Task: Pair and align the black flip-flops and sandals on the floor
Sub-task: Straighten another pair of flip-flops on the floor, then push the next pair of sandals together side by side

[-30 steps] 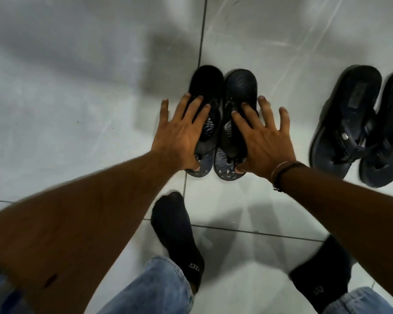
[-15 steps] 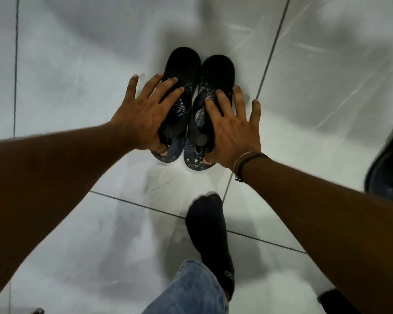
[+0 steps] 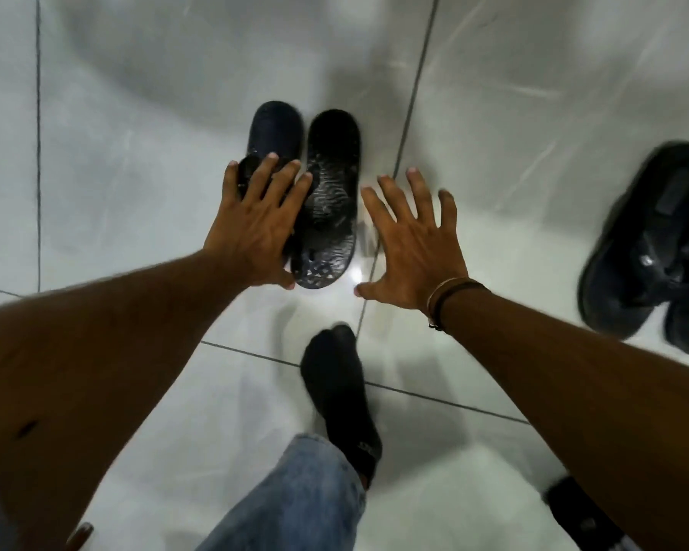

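Observation:
Two black flip-flops lie side by side on the pale tiled floor, toes pointing away. My left hand [image 3: 255,228] lies flat with spread fingers on the left flip-flop [image 3: 273,133], covering its strap and heel. The right flip-flop [image 3: 329,200] with a patterned footbed lies uncovered. My right hand [image 3: 414,244] hovers open, fingers spread, just right of it and apart from it. A pair of black sandals [image 3: 649,248] lies at the right edge, blurred.
My sock-clad foot [image 3: 339,395] and jeans leg stand just below the flip-flops; another sock [image 3: 581,511] shows at the bottom right. Dark grout lines cross the glossy floor tiles [image 3: 136,153].
My right hand has lifted off the right flip-flop and moved right, onto bare floor. The view swung back right, so the sandals show again. My left hand stays on the left flip-flop.

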